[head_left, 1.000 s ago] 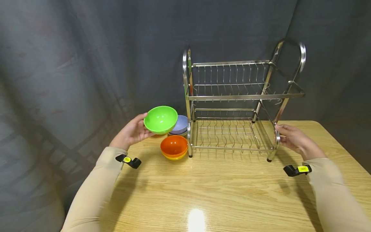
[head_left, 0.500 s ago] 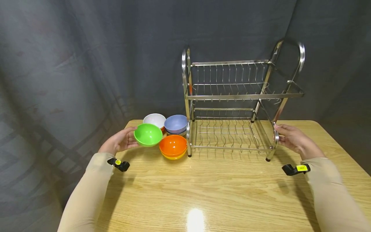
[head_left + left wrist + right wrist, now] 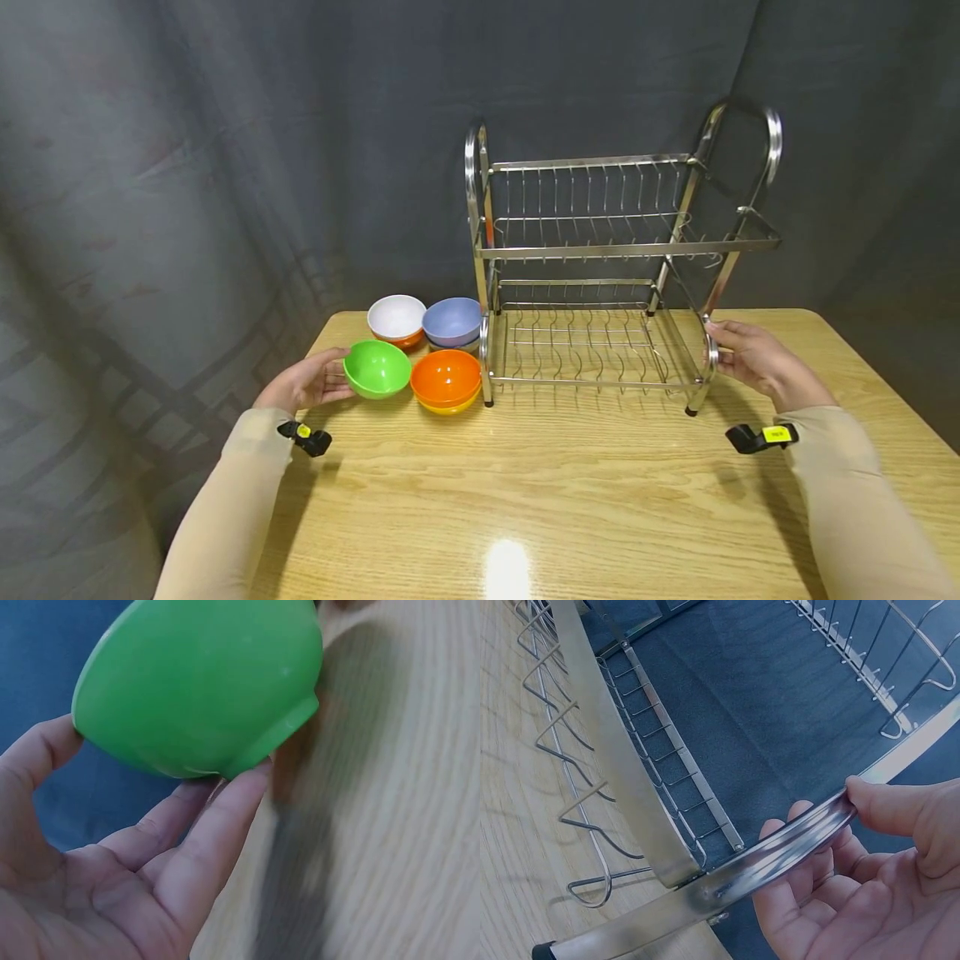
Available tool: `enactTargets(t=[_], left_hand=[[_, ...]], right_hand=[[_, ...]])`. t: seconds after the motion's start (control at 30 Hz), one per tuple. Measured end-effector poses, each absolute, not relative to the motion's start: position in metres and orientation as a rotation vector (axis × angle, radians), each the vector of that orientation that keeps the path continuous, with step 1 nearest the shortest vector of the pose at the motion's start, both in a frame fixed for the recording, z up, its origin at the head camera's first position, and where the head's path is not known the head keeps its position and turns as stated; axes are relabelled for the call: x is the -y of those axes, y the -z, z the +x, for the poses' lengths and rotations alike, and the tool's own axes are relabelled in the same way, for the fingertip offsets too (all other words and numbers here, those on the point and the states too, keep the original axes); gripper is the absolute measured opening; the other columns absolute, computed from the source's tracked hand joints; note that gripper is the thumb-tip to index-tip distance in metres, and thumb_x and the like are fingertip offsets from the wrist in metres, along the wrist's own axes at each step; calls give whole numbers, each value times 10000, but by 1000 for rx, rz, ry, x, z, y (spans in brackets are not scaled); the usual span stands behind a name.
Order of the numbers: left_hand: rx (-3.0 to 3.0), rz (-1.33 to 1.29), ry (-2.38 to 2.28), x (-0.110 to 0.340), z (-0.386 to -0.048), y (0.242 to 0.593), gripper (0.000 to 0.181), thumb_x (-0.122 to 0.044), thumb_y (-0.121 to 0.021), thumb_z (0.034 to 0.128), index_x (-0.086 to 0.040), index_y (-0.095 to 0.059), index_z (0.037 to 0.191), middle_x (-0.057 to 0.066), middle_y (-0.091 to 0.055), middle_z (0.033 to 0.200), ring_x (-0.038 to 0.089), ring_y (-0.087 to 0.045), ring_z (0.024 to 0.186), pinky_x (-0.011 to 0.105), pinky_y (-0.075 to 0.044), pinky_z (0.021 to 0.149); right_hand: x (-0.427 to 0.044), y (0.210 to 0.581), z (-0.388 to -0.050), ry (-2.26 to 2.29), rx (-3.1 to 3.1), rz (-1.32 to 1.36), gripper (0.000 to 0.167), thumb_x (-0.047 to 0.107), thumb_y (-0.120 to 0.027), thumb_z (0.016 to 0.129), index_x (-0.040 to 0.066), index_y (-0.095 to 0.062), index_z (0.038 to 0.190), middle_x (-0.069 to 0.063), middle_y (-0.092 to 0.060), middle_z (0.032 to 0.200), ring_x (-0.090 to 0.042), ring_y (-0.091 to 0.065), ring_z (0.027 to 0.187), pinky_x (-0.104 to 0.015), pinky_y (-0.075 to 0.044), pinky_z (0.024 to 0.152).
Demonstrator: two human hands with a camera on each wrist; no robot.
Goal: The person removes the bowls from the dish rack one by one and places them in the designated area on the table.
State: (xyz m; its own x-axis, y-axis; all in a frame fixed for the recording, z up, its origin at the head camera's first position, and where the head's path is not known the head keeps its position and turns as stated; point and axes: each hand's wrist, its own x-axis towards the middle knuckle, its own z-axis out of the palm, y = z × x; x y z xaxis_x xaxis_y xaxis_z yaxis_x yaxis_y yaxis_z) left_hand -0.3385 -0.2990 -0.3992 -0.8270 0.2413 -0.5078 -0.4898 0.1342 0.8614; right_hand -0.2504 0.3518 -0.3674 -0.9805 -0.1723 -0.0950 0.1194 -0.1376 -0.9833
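Observation:
A bright green bowl point(image 3: 377, 370) is pinched between the thumb and fingers of my left hand point(image 3: 309, 383). In the left wrist view the thumb presses the rim of the green bowl point(image 3: 202, 682) and the fingertips support its underside near the foot; a gap to the wood shows. On the other side, my right hand point(image 3: 765, 360) grips the lower right frame of a two-tier metal dish rack point(image 3: 600, 250). Its thumb and fingers wrap round the curved rail point(image 3: 780, 847) in the right wrist view.
Right of the green bowl sits an orange bowl point(image 3: 446, 377) in a yellow bowl point(image 3: 448, 408). Behind are a white bowl point(image 3: 396, 317) on an orange one and a blue bowl point(image 3: 452, 322) on another. All stand on the wooden table point(image 3: 570, 483), before a dark curtain point(image 3: 360, 167).
My left hand has brought the green bowl down and to the left, uncovering the white and blue bowls behind it. The right hand keeps its hold on the rack.

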Motion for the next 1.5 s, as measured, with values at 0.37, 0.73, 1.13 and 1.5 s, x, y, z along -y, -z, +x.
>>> enactTargets(t=[0.37, 0.73, 1.13, 1.5], left_hand=[[-1833, -231, -1787, 298, -339, 407, 299, -301, -481, 1007, -24, -538, 1103, 55, -685, 887, 179, -687, 815, 305, -580, 845], [-1719, -291, -1953, 299, -337, 412, 288, -141, -481, 1015, -131, -687, 814, 79, -718, 768, 191, -719, 698, 269, -599, 718], [-1677, -298, -2005, 300, -335, 418, 257, -57, -470, 1009, -72, -666, 845, 82, -709, 806, 168, -713, 751, 262, -593, 753], [-1823, -431, -1923, 294, -339, 415, 174, -116, -543, 990, -1, -530, 1119, 66, -692, 740, 171, -711, 677, 259, -590, 761]], right_hand=[[-350, 366, -249, 2248, -1917, -31, 163, 212, -510, 1006, 135, -593, 889, 18, -580, 773, -103, -611, 683, -220, -548, 633], [-348, 368, -250, 2250, -1921, -57, 159, 215, -513, 1004, 117, -581, 898, 10, -580, 777, -107, -607, 684, -220, -548, 635], [-347, 367, -251, 2246, -1916, -46, 183, 209, -510, 1005, 131, -591, 861, 26, -563, 772, -94, -579, 673, -215, -539, 626], [-348, 368, -252, 2258, -1887, -40, 197, 185, -490, 1014, 135, -606, 862, 29, -561, 768, -90, -571, 668, -215, -540, 620]])
